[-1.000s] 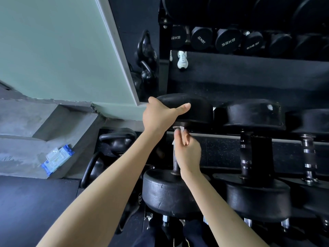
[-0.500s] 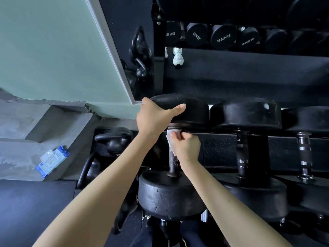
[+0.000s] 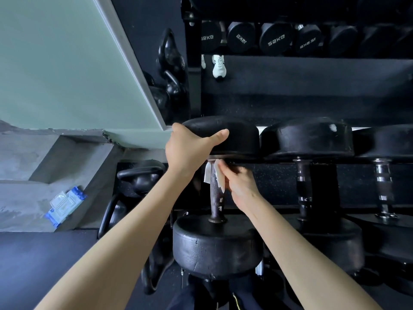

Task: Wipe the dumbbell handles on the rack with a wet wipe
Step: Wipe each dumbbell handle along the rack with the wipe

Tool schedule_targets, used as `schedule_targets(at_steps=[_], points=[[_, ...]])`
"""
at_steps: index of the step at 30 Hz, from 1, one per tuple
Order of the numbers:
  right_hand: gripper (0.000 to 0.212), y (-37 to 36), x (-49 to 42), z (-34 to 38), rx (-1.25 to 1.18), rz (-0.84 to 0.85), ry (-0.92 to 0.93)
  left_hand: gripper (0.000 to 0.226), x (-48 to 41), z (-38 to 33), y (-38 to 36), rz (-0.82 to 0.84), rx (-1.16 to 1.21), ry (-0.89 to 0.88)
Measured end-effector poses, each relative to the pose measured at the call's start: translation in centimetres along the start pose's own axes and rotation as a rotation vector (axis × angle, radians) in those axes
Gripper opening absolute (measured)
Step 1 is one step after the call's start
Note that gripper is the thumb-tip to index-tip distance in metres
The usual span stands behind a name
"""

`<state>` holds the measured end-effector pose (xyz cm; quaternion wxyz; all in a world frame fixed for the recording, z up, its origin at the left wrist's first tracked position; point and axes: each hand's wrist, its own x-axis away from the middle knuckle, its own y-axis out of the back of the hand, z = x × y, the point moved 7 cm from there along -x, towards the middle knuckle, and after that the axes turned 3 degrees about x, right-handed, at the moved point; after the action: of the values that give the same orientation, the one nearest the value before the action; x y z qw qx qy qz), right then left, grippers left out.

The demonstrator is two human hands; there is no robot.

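The leftmost black dumbbell lies on the rack, its far head (image 3: 237,137) at the back and its near head (image 3: 214,247) toward me. My left hand (image 3: 190,151) grips the far head's left edge, thumb lying across its top. My right hand (image 3: 239,184) pinches a white wet wipe (image 3: 212,173) and holds it wrapped round the upper end of the dark knurled handle (image 3: 215,198). Two more dumbbells with chrome-ringed handles (image 3: 302,189) (image 3: 383,186) lie to the right.
A blue pack of wipes (image 3: 64,205) lies on the grey concrete step at the left. Kettlebells (image 3: 138,177) stand on the floor left of the rack. A mirror behind reflects smaller dumbbells (image 3: 274,39) and a white shoe (image 3: 219,66).
My right hand with the wipe has turned round the top of the handle, and more of the wipe now shows on the handle's left side. My left hand keeps its hold.
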<state>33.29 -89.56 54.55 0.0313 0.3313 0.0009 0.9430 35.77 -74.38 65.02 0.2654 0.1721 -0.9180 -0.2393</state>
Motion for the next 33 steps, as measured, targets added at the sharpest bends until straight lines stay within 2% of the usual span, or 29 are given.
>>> schedule_targets(at_steps=[3, 5, 7, 9, 11, 13, 15, 17, 20, 22, 25, 29, 31, 33], points=[[0.039, -0.4, 1.1, 2.5, 0.558, -0.333, 0.386, 0.080, 0.0, 0.1, -0.1, -0.009, -0.006, -0.008], [0.043, -1.4, 1.7, 3.1, 0.739, -0.419, 0.417, 0.079, -0.1, 0.2, -0.1, -0.010, -0.011, -0.009], [0.042, -1.5, 1.7, 2.9, 0.682, -0.426, 0.420, 0.076, 0.0, 0.3, -0.2, -0.012, -0.008, -0.010], [0.035, -0.3, 1.1, 2.5, 0.459, -0.353, 0.375, 0.073, 0.1, 0.4, -0.3, -0.008, -0.009, -0.010], [0.013, 0.3, 0.1, 1.3, 0.101, -0.119, 0.156, 0.074, 0.1, 0.5, -0.3, -0.012, -0.007, -0.014], [0.013, 0.1, -0.5, 0.0, -0.117, 0.079, -0.056, 0.076, 0.2, 0.5, -0.3, -0.018, 0.002, -0.012], [0.011, 0.0, -0.7, -0.7, -0.162, 0.161, -0.152, 0.078, 0.1, 0.6, -0.3, -0.020, 0.013, -0.011], [0.009, -0.3, -0.6, -0.4, -0.136, 0.232, -0.124, 0.081, 0.1, 0.5, -0.3, -0.013, 0.014, -0.014], [0.020, -0.2, -0.3, 0.5, 0.118, 0.330, 0.094, 0.099, -0.3, 0.3, -0.2, -0.013, -0.006, -0.020], [0.023, 0.2, 0.5, 0.4, 0.345, 0.299, 0.174, 0.109, -0.4, 0.3, -0.2, -0.003, -0.022, -0.024], [0.039, 1.1, 1.8, -0.3, 0.590, 0.182, 0.178, 0.106, -0.4, 0.4, -0.2, 0.004, -0.011, -0.022], [0.050, 1.5, 3.3, -2.5, 0.759, 0.234, -0.058, 0.100, -0.5, 0.6, -0.2, 0.003, 0.020, -0.008], [0.041, 1.2, 3.9, -1.5, 1.058, 0.138, 0.069, 0.099, -0.4, 0.7, -0.2, 0.004, 0.022, 0.000], [0.036, 0.9, 4.4, -0.6, 1.182, 0.066, 0.169, 0.098, -0.5, 0.7, -0.3, 0.006, 0.019, -0.007]])
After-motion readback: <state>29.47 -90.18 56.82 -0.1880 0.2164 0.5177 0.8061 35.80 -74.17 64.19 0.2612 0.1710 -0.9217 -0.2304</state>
